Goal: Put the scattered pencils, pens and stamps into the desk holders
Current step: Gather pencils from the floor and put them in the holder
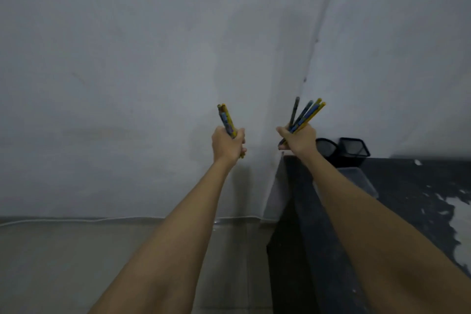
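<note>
Both arms are stretched out in front of me toward the wall. My left hand (228, 144) is closed around a tight bundle of yellow and blue pencils (226, 118) that stick up from the fist. My right hand (299, 139) grips a fanned bunch of pencils and dark pens (305, 113), tips pointing up and to the right. Two black mesh desk holders (354, 149) stand on the dark desk (407, 181) against the wall, just right of my right hand. No stamps are visible.
A clear plastic tray (362, 181) lies on the desk in front of the holders, partly behind my right forearm. The desk's top is dark with worn pale patches at the right. A grey wall fills the view; pale floor tiles lie at lower left.
</note>
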